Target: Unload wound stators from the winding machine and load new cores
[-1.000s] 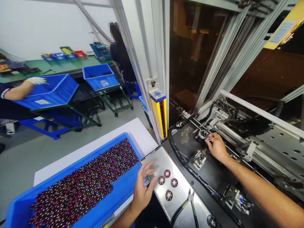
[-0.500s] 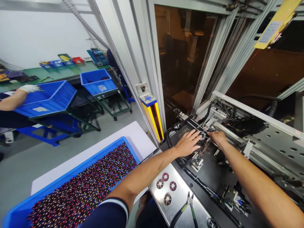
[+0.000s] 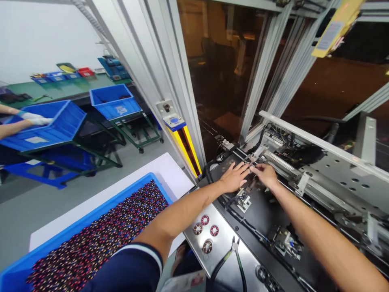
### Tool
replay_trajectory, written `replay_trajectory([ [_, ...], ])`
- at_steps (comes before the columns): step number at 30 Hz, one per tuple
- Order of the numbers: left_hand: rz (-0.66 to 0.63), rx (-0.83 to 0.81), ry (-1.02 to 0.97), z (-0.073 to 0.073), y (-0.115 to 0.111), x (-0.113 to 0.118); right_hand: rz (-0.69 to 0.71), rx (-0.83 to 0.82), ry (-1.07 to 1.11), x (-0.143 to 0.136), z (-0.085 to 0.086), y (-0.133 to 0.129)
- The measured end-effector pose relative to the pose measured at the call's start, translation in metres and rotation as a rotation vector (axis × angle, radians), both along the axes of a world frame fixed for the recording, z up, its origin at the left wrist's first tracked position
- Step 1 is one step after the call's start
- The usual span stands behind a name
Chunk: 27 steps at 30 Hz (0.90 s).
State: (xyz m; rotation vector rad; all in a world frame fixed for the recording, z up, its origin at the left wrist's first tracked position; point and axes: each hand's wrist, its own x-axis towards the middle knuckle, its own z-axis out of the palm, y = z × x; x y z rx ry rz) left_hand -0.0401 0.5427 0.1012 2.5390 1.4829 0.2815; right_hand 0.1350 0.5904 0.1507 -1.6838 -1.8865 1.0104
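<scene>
My left hand (image 3: 233, 179) lies over the machine fixture (image 3: 253, 157) with its fingers stretched out and spread, palm down. Close against its fingertips is my right hand (image 3: 266, 175), its thumb and fingers drawn together at the same fixture. Whatever the right fingers pinch is too small and covered to make out. Nearer to me, small ring-shaped wound stators, among them a red one (image 3: 214, 230) and a copper-coloured one (image 3: 207, 246), rest on a metal ledge (image 3: 223, 265). Green-handled side cutters (image 3: 235, 245) lie beside them with their jaws pointing away.
A blue tray (image 3: 75, 222) full of stators stands on a white table (image 3: 170, 166) at left. A yellow light-curtain post (image 3: 187, 150) and aluminium frame rise ahead. Cables (image 3: 252, 231) cross the black machine plate. Far left, a co-worker's gloved hand (image 3: 36, 118) reaches into a blue bin (image 3: 65, 125).
My right hand has moved left, closing the gap to my left hand, and the round part between them is now hidden. The view has shifted slightly. The co-worker's hand reaches deeper into the bin.
</scene>
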Motion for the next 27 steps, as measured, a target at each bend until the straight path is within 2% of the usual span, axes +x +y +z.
replay_trajectory([
  [3,-0.006,-0.045,0.007,0.005,0.001,-0.001,0.199,0.157,-0.077,0.051,0.04,-0.055],
  [5,-0.006,-0.084,0.004,0.006,0.002,0.0,0.234,0.233,-0.148,0.099,0.056,-0.087],
  [7,-0.001,-0.121,-0.002,0.008,0.004,0.001,0.195,0.3,-0.237,0.145,0.056,-0.106],
  [10,0.007,-0.16,-0.016,0.016,0.007,0.002,0.213,0.36,-0.348,0.187,0.026,-0.109],
  [13,0.034,-0.154,-0.055,0.033,0.002,-0.002,0.347,0.396,-0.395,0.187,-0.011,-0.097],
  [15,0.075,-0.108,-0.104,0.048,-0.011,-0.007,0.42,0.414,-0.413,0.175,-0.027,-0.089],
  [18,0.122,-0.006,-0.194,0.071,-0.048,-0.011,0.456,0.417,-0.435,0.162,-0.039,-0.082],
  [21,0.113,0.071,-0.269,0.088,-0.093,-0.001,0.43,0.381,-0.438,0.164,-0.044,-0.08],
  [24,0.047,0.144,-0.395,0.091,-0.126,0.025,0.336,0.305,-0.429,0.175,-0.05,-0.078],
  [27,-0.052,0.155,-0.47,0.078,-0.134,0.062,0.201,0.156,-0.42,0.184,-0.057,-0.069],
])
